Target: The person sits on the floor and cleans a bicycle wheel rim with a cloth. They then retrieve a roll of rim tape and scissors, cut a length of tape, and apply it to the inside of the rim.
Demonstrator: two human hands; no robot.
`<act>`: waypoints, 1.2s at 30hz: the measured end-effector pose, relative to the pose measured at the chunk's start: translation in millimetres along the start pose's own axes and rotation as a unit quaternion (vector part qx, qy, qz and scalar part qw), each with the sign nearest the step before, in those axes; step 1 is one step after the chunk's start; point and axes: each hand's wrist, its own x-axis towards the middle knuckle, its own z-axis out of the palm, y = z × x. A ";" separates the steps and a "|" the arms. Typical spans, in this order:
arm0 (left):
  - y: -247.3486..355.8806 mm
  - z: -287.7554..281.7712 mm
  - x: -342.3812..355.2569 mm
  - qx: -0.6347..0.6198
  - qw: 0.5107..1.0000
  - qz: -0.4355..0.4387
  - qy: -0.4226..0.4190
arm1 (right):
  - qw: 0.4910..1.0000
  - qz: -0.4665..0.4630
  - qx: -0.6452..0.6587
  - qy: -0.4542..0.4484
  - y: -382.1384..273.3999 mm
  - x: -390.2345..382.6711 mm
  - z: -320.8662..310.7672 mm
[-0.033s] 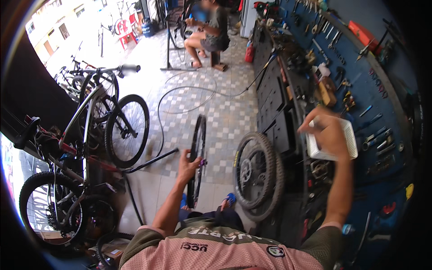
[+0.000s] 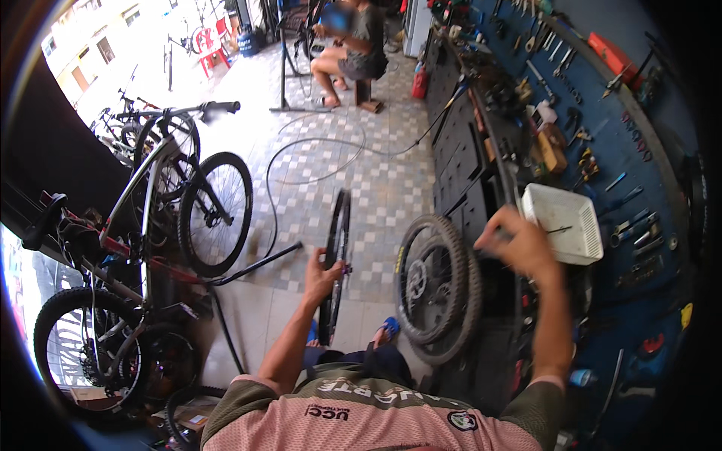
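My left hand [image 2: 322,279] is closed around the middle of a bicycle wheel with no tyre [image 2: 342,225], near its purple hub. The wheel stands upright and edge-on in front of my feet. To the right, my right hand [image 2: 523,246] is raised beside the workbench with fingers curled and the thumb drawn in. It is partly blurred, and anything small between its fingertips cannot be made out. Just beyond it lies a white plastic basket [image 2: 594,234] with a thin dark rod [image 2: 560,228] inside.
Two wheels with tyres [image 2: 430,282] lean against the black drawer cabinet [image 2: 456,161]. Bicycles [image 2: 143,188] and a black stand leg [image 2: 259,264] are at left. An air hose [image 2: 272,184] crosses the tiled floor. Tools hang on the blue wall [image 2: 602,143]. Another person [image 2: 365,45] sits ahead.
My right hand has moved left and toward me, away from the basket, uncovering the rod in it. The left hand still holds the wheel, which has shifted slightly right in view.
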 end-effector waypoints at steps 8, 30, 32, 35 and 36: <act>-120.0 -72.0 -37.9 0.009 0.991 -0.057 -0.117 | 0.775 0.531 0.248 -0.239 60.6 -289.5 495.4; -317.7 -158.9 -102.7 -0.048 0.993 -0.100 -0.051 | 0.991 0.115 -0.065 0.030 -18.2 -337.5 763.4; -320.4 -170.7 -116.7 -0.077 0.992 -0.092 -0.050 | 0.990 0.101 -0.073 0.066 -22.7 -338.3 784.9; -335.6 -195.6 -149.8 -0.060 0.997 -0.029 -0.042 | 0.987 0.071 -0.092 0.111 -42.1 -346.9 803.2; -335.6 -204.1 -159.1 -0.064 0.997 -0.010 -0.037 | 0.985 0.061 -0.098 0.126 -50.2 -351.0 807.6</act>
